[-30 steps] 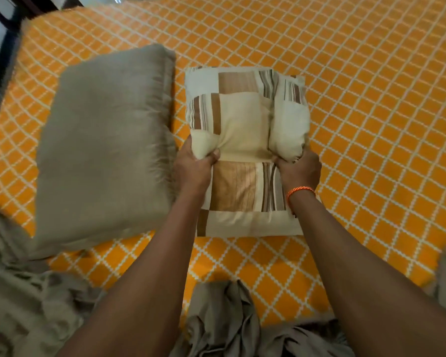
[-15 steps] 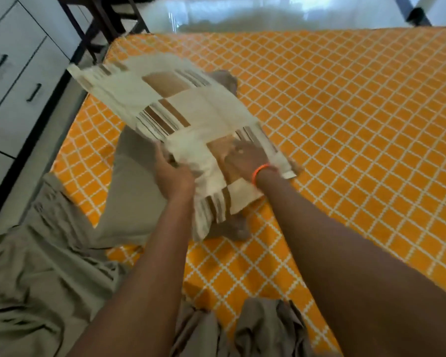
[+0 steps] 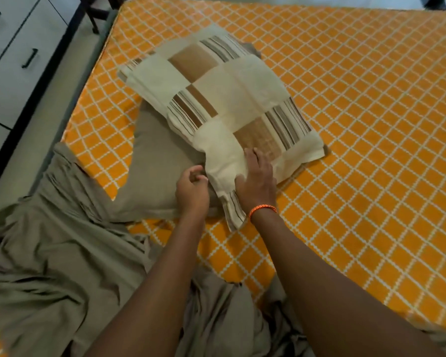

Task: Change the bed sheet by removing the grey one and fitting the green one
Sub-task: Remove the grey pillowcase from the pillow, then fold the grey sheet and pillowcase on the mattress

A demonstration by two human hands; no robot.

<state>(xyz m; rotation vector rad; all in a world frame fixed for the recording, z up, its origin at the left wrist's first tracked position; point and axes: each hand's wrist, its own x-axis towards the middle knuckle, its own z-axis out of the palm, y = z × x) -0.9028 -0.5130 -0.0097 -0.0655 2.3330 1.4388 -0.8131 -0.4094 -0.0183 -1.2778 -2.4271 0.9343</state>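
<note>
At the near edge of the bed, the grey sheet (image 3: 49, 266) lies stripped and bunched, spilling over the near left corner and running under both forearms. It no longer covers the mattress (image 3: 358, 124), whose orange cover with a white diamond lattice is exposed over the rest of the bed. No green sheet is visible in this view; its location cannot be stated.

Just beyond the bunched sheet, both hands work at the near end of a stack of two pillows. The left hand (image 3: 192, 191) is loosely curled with the fingers partly closed; whether it pinches any fabric cannot be told. It sits at the junction between the grey pillow (image 3: 155, 171) and the patchwork pillow (image 3: 224, 99). The right hand (image 3: 256, 179), wearing an orange wrist band (image 3: 263, 210), rests palm-down with fingers spread on the near corner of the patchwork pillow, pressing rather than gripping.

The patchwork pillow lies on top of the grey pillow, offset toward the far right. Its long axis runs diagonally, from the near corner under the hands toward the far left corner of the bed. The grey pillow projects from beneath toward the near left.

Governing relation: the sheet lies behind and below both hands, toward the person. The left hand is the nearer one to the main mass at the near left corner. Judgement: removal is well advanced but not complete.

Beside the left edge of the bed stands a white drawer unit (image 3: 13, 60) with dark handles.

No brand, label or legible writing is visible.
</note>
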